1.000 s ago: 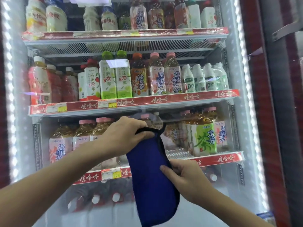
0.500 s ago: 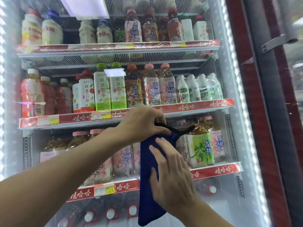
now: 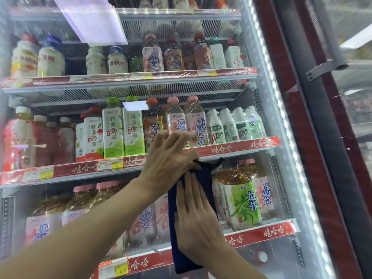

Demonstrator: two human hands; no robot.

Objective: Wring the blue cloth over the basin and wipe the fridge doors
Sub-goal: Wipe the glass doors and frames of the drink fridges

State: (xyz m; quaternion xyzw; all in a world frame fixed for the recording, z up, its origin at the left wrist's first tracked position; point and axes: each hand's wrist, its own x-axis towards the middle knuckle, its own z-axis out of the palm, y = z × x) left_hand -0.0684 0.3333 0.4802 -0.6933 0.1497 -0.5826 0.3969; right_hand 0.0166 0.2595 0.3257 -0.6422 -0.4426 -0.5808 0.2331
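- My left grip (image 3: 171, 158) reaches in from the lower left, with the forearm stretched slantwise across the front of the fridge door (image 3: 267, 178).
- It is clamped on the top edge of the blue cloth (image 3: 206, 178). The thumb and nearest finger pinch that edge, while the other fingers lift up and away, spread and a little blurred.
- My right grip (image 3: 197, 218) comes up from the bottom right with its wrist low.
- Its palm lies flat on the cloth, and the fingers are straight, close together and pointing upward. They are apart from any hold and only press the cloth against the glass.
- The fingertips (image 3: 190, 178) of the right one end just below the left one, and the two nearly touch.
- The cloth hangs as a long folded strip against the door glass. It runs from just under the middle shelf (image 3: 241, 147) down past the lower shelf (image 3: 271, 232).
- Its left edge and bottom end show beyond my right palm.
- Behind the glass stand rows of drink bottles (image 3: 132, 131) on red-edged shelves.
- A grey door handle (image 3: 326, 67) sits well off to the right.
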